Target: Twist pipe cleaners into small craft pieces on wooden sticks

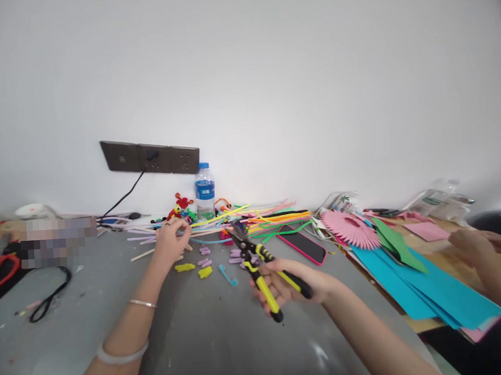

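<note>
My right hand (pixel 288 281) grips a pair of pliers (pixel 265 291) with yellow and black handles. Their handles are spread and the metal jaws point away from me, toward the pipe cleaners. My left hand (pixel 172 237) is closed, fingers curled together at the left end of the pipe cleaner pile (pixel 273 217); whatever they pinch is hidden. Between the hands lie short folded yellow pieces (pixel 184 267), small lilac pieces (pixel 205 262) and a light blue piece (pixel 228 275) with curled ends. Just beyond my left hand is a red fuzzy figure (pixel 184 201).
A water bottle (pixel 205 193) stands against the wall below a socket strip (pixel 151 157). Right of the pliers lies a pink-edged phone (pixel 303 245). Blue paper sheets (pixel 435 289) and a pink pleated paper fan (pixel 350 229) lie farther right, beside another person's hands (pixel 479 247). Red-handled scissors (pixel 3 273) are far left.
</note>
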`<control>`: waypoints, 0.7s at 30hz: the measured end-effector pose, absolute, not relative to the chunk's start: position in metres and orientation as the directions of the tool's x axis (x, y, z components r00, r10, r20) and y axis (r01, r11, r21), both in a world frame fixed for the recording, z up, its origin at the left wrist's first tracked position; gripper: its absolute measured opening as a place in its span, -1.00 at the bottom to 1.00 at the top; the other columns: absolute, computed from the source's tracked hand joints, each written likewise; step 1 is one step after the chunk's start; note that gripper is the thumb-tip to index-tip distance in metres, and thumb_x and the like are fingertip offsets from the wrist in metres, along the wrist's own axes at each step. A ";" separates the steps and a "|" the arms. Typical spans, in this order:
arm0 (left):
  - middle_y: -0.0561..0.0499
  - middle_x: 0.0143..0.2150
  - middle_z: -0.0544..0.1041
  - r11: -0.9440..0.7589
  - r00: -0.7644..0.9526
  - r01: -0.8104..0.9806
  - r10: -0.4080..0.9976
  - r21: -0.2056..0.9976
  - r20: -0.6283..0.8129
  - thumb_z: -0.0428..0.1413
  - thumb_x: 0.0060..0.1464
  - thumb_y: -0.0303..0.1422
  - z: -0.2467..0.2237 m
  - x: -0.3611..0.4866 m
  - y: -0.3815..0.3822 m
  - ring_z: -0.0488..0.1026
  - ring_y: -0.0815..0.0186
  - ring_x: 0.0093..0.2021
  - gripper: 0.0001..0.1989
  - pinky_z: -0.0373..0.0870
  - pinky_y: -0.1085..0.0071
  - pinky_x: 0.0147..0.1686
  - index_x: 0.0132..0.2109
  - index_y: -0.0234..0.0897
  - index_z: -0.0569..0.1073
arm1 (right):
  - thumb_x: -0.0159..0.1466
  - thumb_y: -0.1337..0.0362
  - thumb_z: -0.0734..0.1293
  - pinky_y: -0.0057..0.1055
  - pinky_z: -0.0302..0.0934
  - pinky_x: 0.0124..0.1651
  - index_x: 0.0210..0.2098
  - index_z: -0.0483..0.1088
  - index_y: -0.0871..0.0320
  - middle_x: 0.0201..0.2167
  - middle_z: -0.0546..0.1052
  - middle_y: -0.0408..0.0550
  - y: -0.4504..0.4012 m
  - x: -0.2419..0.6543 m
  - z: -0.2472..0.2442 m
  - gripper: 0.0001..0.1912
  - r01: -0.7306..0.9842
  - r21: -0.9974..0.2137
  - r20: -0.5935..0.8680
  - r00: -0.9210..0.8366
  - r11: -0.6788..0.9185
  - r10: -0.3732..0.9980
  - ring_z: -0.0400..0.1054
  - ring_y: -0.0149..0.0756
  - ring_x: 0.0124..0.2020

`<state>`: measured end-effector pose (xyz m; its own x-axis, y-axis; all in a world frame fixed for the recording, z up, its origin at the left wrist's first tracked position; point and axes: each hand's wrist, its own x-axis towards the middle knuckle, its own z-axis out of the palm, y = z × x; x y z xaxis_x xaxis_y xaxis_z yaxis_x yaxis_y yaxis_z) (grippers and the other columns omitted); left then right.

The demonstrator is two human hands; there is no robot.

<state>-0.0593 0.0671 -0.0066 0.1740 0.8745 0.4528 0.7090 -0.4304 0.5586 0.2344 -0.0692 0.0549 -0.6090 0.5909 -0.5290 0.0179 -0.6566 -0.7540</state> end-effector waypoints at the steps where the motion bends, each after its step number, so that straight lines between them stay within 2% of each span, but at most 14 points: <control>1: -0.02 -0.32 0.52 -0.436 0.174 0.702 0.872 0.564 0.458 -0.02 0.14 -0.29 -0.007 -0.059 0.067 0.46 0.21 -0.21 -0.79 0.28 0.33 -0.15 -0.40 -0.22 0.41 | 0.12 -0.08 0.30 -0.32 0.32 -0.14 -0.21 0.40 0.27 -0.36 0.49 -0.01 -0.059 0.224 0.050 -0.49 0.025 -0.748 -0.523 -0.638 -0.663 0.566 0.46 -0.28 -0.38; 6: -0.03 -0.31 0.52 -0.459 0.175 0.684 0.858 0.567 0.483 0.02 0.14 -0.26 -0.009 -0.058 0.068 0.46 0.19 -0.21 -0.78 0.28 0.30 -0.14 -0.41 -0.22 0.43 | 0.22 -0.06 0.27 -0.29 0.35 -0.16 -0.27 0.39 0.27 -0.44 0.51 -0.05 -0.015 0.190 0.032 -0.55 0.093 -0.724 -0.571 -0.637 -0.683 0.519 0.44 -0.33 -0.49; 9: -0.02 -0.33 0.52 -0.471 0.180 0.683 0.849 0.558 0.496 0.03 0.15 -0.27 -0.009 -0.058 0.068 0.47 0.19 -0.21 -0.78 0.28 0.30 -0.15 -0.42 -0.21 0.43 | 0.25 -0.04 0.27 -0.33 0.35 -0.24 -0.31 0.37 0.27 -0.49 0.48 -0.09 -0.003 0.179 0.030 -0.58 0.115 -0.728 -0.602 -0.579 -0.676 0.550 0.42 -0.35 -0.53; 14: 0.00 -0.32 0.52 -0.471 0.167 0.706 0.836 0.529 0.523 0.05 0.15 -0.29 -0.008 -0.057 0.067 0.48 0.20 -0.22 -0.80 0.25 0.31 -0.17 -0.42 -0.21 0.42 | 0.22 -0.02 0.34 -0.45 0.28 -0.44 -0.39 0.30 0.20 -0.59 0.41 -0.19 -0.004 0.173 0.030 -0.62 0.116 -0.793 -0.550 -0.556 -0.598 0.623 0.36 -0.40 -0.60; 21: 0.00 -0.31 0.52 -0.464 0.175 0.719 0.841 0.517 0.512 0.06 0.15 -0.30 -0.008 -0.056 0.066 0.48 0.21 -0.21 -0.81 0.23 0.30 -0.16 -0.42 -0.22 0.42 | 0.24 0.02 0.32 -0.50 0.18 -0.54 -0.39 0.30 0.21 -0.57 0.42 -0.16 -0.011 0.171 0.028 -0.65 0.113 -0.789 -0.572 -0.496 -0.604 0.654 0.37 -0.39 -0.60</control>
